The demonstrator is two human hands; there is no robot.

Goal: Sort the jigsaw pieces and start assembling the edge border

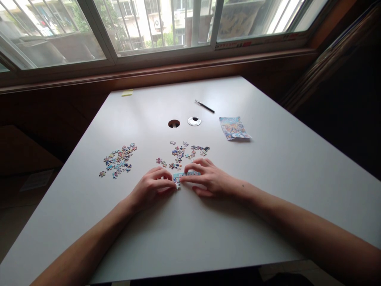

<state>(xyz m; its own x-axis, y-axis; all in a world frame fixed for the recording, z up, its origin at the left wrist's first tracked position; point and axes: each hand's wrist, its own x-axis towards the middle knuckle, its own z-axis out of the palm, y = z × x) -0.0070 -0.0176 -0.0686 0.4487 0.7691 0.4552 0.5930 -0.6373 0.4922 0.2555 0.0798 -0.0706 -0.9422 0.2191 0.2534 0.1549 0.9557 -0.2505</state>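
A small joined strip of jigsaw puzzle point(176, 175), mostly light blue, lies flat on the table between my hands. My left hand point(155, 182) is curled at its left end, the fingertips closed on a puzzle piece point(177, 185) at the lower left corner. My right hand point(208, 177) rests over the strip with its fingers apart, the fingertips touching the joined pieces and covering part of them. Just beyond the hands is a loose group of puzzle pieces point(179, 152). Another pile of puzzle pieces point(119, 159) spreads out to the left.
On the white table point(184, 234), a crumpled printed packet point(235, 128) lies at the right. A black pen point(204, 106) is farther back. Near the middle are a round cable hole point(174, 124) and a silver ring cover point(194, 121). Yellow tape point(127, 92) marks the far left corner.
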